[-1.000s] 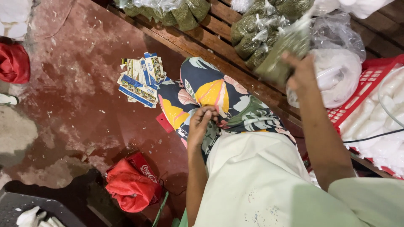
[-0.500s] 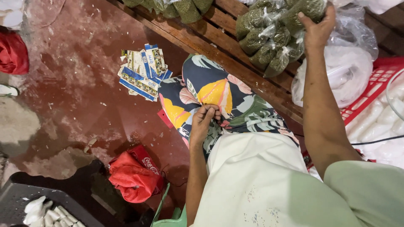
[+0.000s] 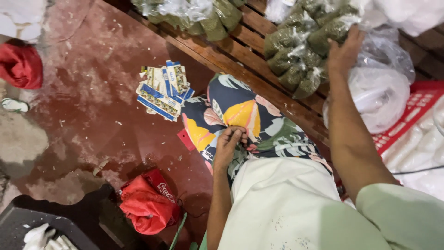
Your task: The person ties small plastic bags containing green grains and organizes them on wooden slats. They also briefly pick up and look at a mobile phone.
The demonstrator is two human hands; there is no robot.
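Right hand (image 3: pixel 344 53) flat, fingers spread, on green bags (image 3: pixel 296 60) piled on wood slats (image 3: pixel 240 55). Left hand (image 3: pixel 229 146) pinching flowery cloth (image 3: pixel 240 113) on knee. Blue packets (image 3: pixel 162 90), red bag (image 3: pixel 148 206) on floor.

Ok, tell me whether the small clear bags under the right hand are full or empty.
Full. The small clear bags bulge with green-brown contents, heaped on the wooden slats; the right hand rests on them.

Bench slats (image 3: pixel 259 69) crowded: green packets (image 3: pixel 296 60), white bags (image 3: pixel 379 92). Floor left of card stack (image 3: pixel 162 90) open.
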